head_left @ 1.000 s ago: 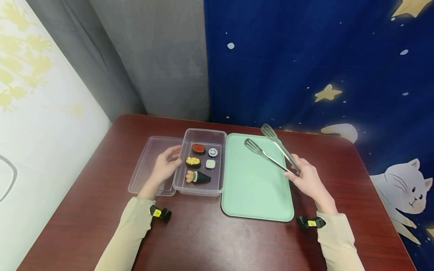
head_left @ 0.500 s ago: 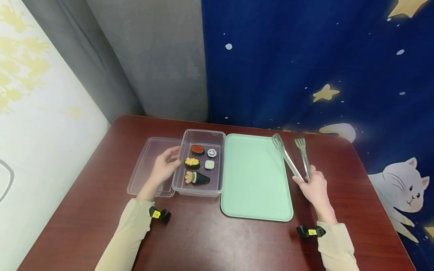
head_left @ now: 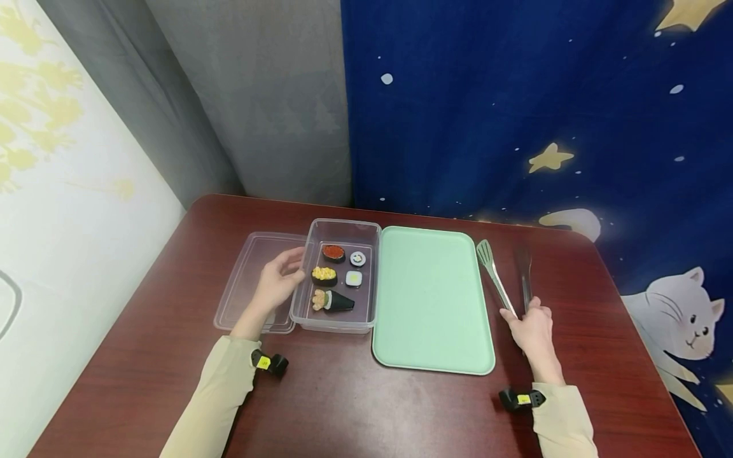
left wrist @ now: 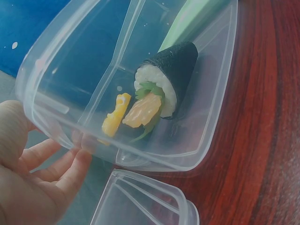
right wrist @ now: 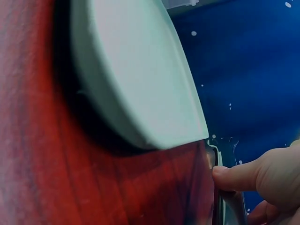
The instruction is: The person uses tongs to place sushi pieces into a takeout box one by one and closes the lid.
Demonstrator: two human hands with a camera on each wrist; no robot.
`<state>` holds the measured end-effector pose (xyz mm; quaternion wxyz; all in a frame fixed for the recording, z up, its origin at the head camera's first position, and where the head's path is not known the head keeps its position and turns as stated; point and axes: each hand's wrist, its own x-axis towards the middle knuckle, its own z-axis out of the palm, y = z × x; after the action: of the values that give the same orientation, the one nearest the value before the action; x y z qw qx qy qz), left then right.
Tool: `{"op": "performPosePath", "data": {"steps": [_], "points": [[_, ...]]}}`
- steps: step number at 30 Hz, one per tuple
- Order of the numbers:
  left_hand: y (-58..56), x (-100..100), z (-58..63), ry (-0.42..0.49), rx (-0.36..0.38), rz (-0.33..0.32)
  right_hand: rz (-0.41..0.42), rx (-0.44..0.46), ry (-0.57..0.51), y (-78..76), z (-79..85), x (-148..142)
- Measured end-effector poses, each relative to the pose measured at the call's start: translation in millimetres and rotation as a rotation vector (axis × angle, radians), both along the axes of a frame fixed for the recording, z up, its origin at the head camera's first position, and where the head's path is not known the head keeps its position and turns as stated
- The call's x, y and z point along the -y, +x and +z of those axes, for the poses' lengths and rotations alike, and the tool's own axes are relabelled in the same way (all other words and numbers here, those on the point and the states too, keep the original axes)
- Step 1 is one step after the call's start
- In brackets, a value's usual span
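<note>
My left hand [head_left: 279, 278] rests against the left wall of a clear plastic box [head_left: 336, 326], its fingertips touching the outside in the left wrist view. Inside the box lie toy sushi: a red-topped piece [head_left: 333, 253], a yellow-topped piece [head_left: 324, 276], a round roll [head_left: 357, 259], a square roll [head_left: 354, 278] and a black hand roll [left wrist: 176, 70]. To the right of the green tray, my right hand [head_left: 534, 329] holds metal tongs [head_left: 497, 280] near their joined end. Thumb and fingers are on opposite arms, and the tongs' two ends are spread, pointing away from me.
The green tray [head_left: 432, 299] lies flat against the box's right side. A clear lid [head_left: 243, 280] lies to the left, partly under the left hand and box. Behind the table [head_left: 366, 401] hang a grey curtain and a blue curtain [head_left: 458, 114].
The right hand has carried the tongs from above the tray rightward and down to the table beside it. The left hand keeps its place at the box.
</note>
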<state>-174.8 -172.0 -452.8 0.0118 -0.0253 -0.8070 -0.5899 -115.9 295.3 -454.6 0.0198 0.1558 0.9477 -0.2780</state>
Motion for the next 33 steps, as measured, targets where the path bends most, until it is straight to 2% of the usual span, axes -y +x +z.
{"op": "performPosePath", "data": {"steps": [5, 11, 14, 17, 18, 21, 25, 29, 33], "points": [[-0.1, -1, -1.3, -0.022, -0.021, 0.016, -0.021, 0.036, 0.023, 2.4, -2.9, 1], [0.0, -1, -2.4, -0.020, -0.022, 0.018, -0.032, -0.002, 0.092, 3.8, -4.8, 4], [5.6, -4, 11.5, -0.007, -0.001, -0.002, -0.026, -0.010, 0.123, 4.7, -5.9, 4], [6.0, -4, 12.6, -0.006, 0.006, -0.003, -0.030, 0.002, 0.140, 5.1, -7.9, 4], [5.4, -4, 12.0, -0.014, 0.008, 0.000, -0.033, 0.011, 0.138, 5.0, -8.5, 4], [-0.2, 0, -1.9, -0.024, -0.003, 0.006, -0.050, 0.041, 0.122, 4.2, -9.0, 5], [-0.7, 1, -1.7, -0.030, -0.005, 0.006, -0.062, 0.053, 0.098, 6.3, -6.8, 5], [-0.5, 0, 1.1, -0.020, -0.001, -0.005, -0.076, -0.043, 0.088, 9.3, -4.4, 7], [-0.8, 0, 2.5, 0.000, 0.011, -0.008, -0.080, -0.243, 0.052, 7.7, -3.7, 11]]}}
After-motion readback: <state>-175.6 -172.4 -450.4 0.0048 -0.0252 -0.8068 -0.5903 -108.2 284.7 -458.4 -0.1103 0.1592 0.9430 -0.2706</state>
